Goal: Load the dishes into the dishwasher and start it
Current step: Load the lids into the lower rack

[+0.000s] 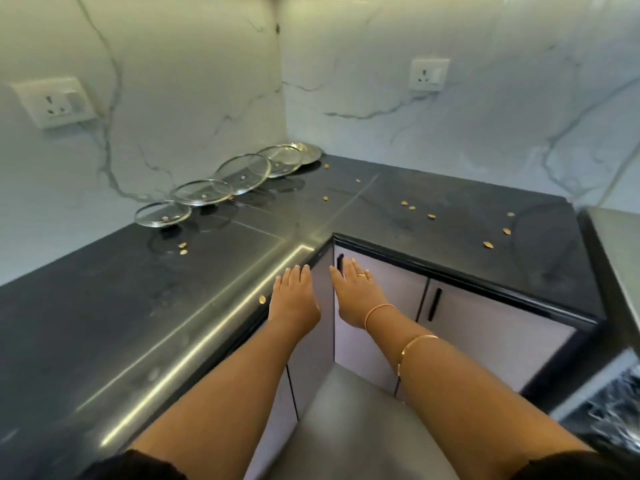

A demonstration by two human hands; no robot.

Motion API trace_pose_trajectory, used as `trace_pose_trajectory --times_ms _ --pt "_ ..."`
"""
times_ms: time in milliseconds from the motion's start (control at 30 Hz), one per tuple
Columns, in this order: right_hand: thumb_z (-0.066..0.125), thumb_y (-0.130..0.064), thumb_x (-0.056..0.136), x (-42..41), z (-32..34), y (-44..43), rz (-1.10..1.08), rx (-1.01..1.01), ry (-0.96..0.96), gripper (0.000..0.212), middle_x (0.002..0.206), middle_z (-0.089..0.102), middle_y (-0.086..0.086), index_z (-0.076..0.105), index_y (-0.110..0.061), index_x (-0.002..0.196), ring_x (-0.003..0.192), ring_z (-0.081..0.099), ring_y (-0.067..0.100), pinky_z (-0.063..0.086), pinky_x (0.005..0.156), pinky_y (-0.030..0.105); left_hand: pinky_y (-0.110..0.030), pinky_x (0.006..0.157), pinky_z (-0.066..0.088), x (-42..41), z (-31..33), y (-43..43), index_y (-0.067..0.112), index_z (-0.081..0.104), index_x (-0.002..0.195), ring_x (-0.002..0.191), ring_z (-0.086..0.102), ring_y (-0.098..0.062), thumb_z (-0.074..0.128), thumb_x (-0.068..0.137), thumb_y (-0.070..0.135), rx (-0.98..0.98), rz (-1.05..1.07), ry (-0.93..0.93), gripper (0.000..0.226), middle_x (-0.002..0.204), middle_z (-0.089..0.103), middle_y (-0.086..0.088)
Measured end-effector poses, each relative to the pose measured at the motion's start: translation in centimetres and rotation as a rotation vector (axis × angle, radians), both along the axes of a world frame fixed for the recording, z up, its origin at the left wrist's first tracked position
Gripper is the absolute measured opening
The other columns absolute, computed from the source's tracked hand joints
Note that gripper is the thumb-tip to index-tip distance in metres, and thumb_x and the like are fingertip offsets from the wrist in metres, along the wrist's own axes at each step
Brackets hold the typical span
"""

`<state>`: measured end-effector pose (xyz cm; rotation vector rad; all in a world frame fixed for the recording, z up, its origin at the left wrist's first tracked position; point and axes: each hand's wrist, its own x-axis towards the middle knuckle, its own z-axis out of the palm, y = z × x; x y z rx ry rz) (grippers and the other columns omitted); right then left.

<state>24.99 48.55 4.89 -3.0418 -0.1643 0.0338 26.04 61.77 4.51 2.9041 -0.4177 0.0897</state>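
Note:
Several glass lids lie in a row along the back of the black L-shaped counter [104, 306]: one at the left [162, 213], one beside it [202, 192], a larger one [242, 173], another [280, 160]. A steel plate [308, 151] sits in the corner behind them. My left hand [294, 296] and my right hand [353, 296] are stretched out side by side, palms down and fingers straight, in front of the counter's inner corner. Neither holds anything. The right hand wears a ring and bangles. No dishwasher is clearly in view.
Small golden seeds or crumbs [488, 244] are scattered over the counter. White cabinet doors with black handles [434, 304] sit under the counter on the right. Two wall sockets, one at the left [53, 102] and another at the right [427, 74], are on the marble backsplash. A dark patterned thing [616, 410] shows at the right edge.

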Motion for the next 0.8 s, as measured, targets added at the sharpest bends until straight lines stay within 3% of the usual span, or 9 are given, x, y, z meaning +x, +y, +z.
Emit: trace_pose_trajectory --times_ms 267,400,667,800 --pt "0.044 -0.003 0.09 10.9 0.4 -0.6 0.22 -0.022 -0.114 0.066 0.155 0.005 0.021 0.016 -0.01 0.149 0.145 0.002 0.034 0.012 0.118 0.045 -0.037 0.118 0.01 7.6 -0.1 1.2 0.008 0.015 0.149 0.145 0.013 -0.023 0.046 0.095 0.024 -0.076 0.201 -0.01 0.064 0.155 0.019 -0.009" --pt "0.045 -0.003 0.087 17.2 1.1 -1.5 0.319 -0.001 -0.144 0.058 0.154 0.013 0.02 0.028 -0.008 0.142 0.143 0.012 0.034 0.021 0.116 0.041 -0.036 0.116 0.013 12.7 1.1 0.5 0.01 0.019 0.148 0.144 0.017 -0.021 0.044 0.095 0.022 -0.133 0.309 -0.052 0.059 0.155 0.021 -0.007" --pt "0.041 -0.002 0.087 27.5 1.3 -1.6 0.475 0.018 -0.059 0.036 0.152 0.017 0.018 0.047 -0.006 0.123 0.133 0.032 0.032 0.037 0.104 0.037 -0.032 0.116 0.019 20.0 1.6 0.8 0.012 0.025 0.147 0.143 0.02 -0.02 0.044 0.095 0.023 -0.195 0.497 -0.049 0.056 0.155 0.023 -0.008" --pt "0.04 -0.004 0.089 30.9 -0.1 0.1 0.528 0.041 -0.022 0.032 0.154 0.015 0.016 0.048 -0.007 0.121 0.134 0.032 0.031 0.039 0.1 0.036 -0.032 0.116 0.021 22.8 1.2 2.5 0.013 0.028 0.146 0.142 0.022 -0.02 0.044 0.094 0.022 -0.152 0.534 -0.03 0.055 0.154 0.024 -0.007"
